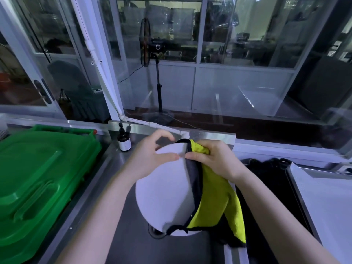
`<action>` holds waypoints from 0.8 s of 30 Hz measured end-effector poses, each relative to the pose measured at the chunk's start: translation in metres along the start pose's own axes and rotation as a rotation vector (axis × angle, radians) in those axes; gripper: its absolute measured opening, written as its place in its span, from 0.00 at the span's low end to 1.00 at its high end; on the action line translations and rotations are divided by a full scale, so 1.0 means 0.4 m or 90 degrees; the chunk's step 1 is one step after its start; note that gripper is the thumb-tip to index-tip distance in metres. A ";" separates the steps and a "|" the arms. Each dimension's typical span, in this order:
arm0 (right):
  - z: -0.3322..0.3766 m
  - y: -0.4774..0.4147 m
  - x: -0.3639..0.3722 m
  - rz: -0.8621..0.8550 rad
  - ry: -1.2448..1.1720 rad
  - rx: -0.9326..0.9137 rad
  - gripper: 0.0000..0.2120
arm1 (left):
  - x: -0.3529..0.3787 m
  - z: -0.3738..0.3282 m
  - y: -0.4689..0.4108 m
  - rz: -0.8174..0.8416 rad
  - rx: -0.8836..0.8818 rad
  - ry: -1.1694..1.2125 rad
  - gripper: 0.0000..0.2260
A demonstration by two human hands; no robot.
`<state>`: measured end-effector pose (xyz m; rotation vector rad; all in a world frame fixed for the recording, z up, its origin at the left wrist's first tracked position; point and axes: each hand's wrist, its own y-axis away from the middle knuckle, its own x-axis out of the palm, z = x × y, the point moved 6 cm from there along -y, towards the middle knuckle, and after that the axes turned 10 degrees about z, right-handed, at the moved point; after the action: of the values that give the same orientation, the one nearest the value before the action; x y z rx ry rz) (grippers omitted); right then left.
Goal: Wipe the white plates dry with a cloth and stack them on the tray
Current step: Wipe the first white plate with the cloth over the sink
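Head view: at the left a green bin sits with its lid closed. The steel sink fills the lower centre, its drain half hidden behind the plate. Right of it a dark basin holds dark things too dim to tell, and a pale tray lies at the right edge. A brown bottle stands on the worktop.

The plate is plain white and round, held tilted above the sink at mid-frame. The left grip pinches its upper rim. The right grip clutches a yellow-and-grey cloth with black edging against the plate's right edge, where it drapes down.
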<state>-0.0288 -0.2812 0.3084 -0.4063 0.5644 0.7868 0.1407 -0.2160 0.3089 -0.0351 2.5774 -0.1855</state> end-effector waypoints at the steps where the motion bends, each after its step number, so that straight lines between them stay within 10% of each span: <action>1: -0.012 0.010 -0.005 -0.049 -0.020 0.007 0.19 | -0.022 0.017 0.012 -0.087 -0.016 0.041 0.14; 8: -0.160 0.110 0.039 -0.383 -0.455 0.139 0.14 | 0.078 0.104 0.111 -0.291 -0.033 0.311 0.09; 13: -0.120 0.087 -0.011 -0.234 -0.315 0.091 0.02 | 0.008 0.078 0.060 -0.120 -0.009 0.172 0.10; 18: 0.002 0.006 -0.012 -0.040 0.035 -0.021 0.25 | 0.018 -0.012 -0.007 0.105 0.044 -0.096 0.10; 24: -0.104 0.072 -0.043 -0.324 -0.264 0.064 0.15 | -0.026 0.080 0.089 -0.284 -0.039 0.229 0.08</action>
<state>-0.0737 -0.2945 0.2825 -0.2656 0.0984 0.3331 0.1669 -0.1841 0.2827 -0.6587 2.8960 -0.2986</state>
